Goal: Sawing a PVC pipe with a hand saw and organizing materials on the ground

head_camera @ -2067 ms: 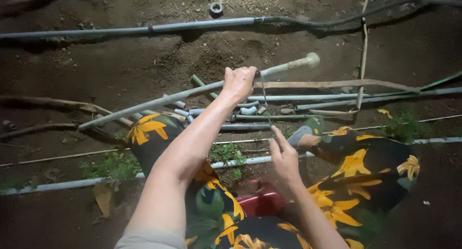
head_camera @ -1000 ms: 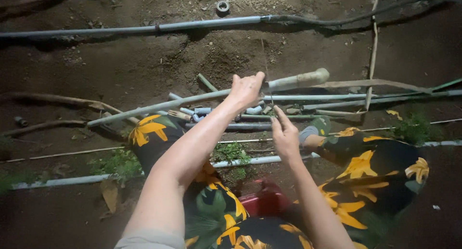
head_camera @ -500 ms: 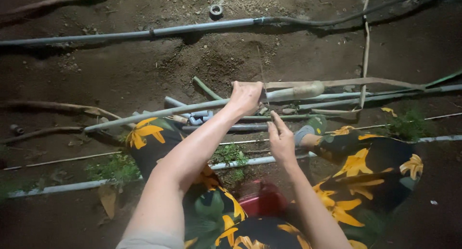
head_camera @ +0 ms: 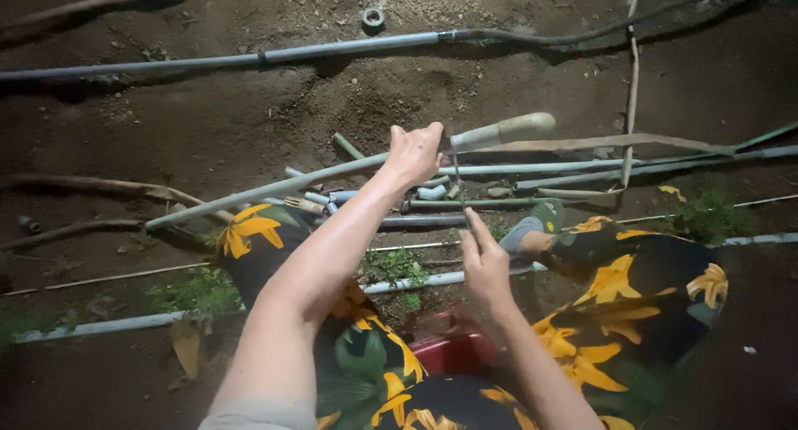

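Head view: long grey pipe (head_camera: 332, 174) is gripped by left hand (head_camera: 413, 154), raised above the ground. Right hand (head_camera: 485, 262), just below, pinches a thin strip (head_camera: 456, 179) hanging from the pipe.

Two bare forearms run up from the bottom of the frame toward the middle, the left hand (head_camera: 413, 153) higher than the right hand (head_camera: 485, 264). No rings, watch or bracelet show on either. At the bottom edge, left of centre, a strip of pale grey sleeve (head_camera: 258, 413) covers the left upper arm. The legs fill the lower middle and lower right in loose black trousers (head_camera: 632, 313) printed with large yellow-orange flowers and green leaves. Right of centre, a foot wears a green and grey sandal (head_camera: 536, 222).
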